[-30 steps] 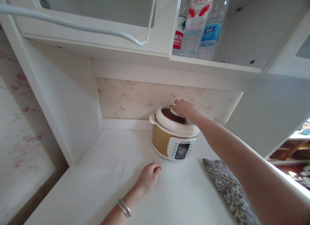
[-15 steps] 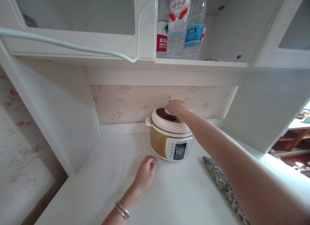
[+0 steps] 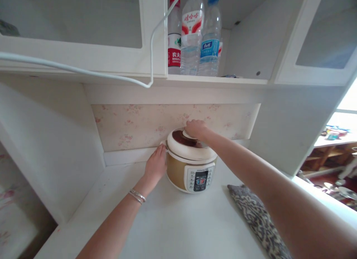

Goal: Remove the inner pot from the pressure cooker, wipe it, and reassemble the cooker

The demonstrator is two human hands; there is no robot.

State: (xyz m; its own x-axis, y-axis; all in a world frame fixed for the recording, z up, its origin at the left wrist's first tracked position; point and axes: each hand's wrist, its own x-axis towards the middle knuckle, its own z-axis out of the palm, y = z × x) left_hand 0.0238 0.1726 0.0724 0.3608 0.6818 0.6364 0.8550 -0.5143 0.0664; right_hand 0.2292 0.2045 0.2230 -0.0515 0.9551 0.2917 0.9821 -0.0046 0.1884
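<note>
A gold and white electric pressure cooker [image 3: 175, 171] stands on the white countertop, its control panel [image 3: 200, 178] facing me and to the right. Its lid [image 3: 178, 148], white with a brown top, sits on the pot. My right hand [image 3: 196, 129] is closed around the lid handle [image 3: 188, 135], mostly covering it. At the cooker's left side, my left hand [image 3: 156, 163] grips the side handle [image 3: 162, 143], of which only a small part shows. Bracelets [image 3: 137, 195] circle my left wrist.
A patterned grey cloth [image 3: 255, 214] lies on the countertop [image 3: 173, 225] under my right forearm. Above is a cabinet shelf [image 3: 217, 79] with several plastic bottles [image 3: 191, 39]. A white cable [image 3: 83, 71] hangs in front of the cabinet. Side panels [image 3: 52, 140] flank the counter.
My left hand has moved up and away from the countertop by the cooker's front to its left side handle. My right hand stays on the lid handle. The view has shifted slightly.
</note>
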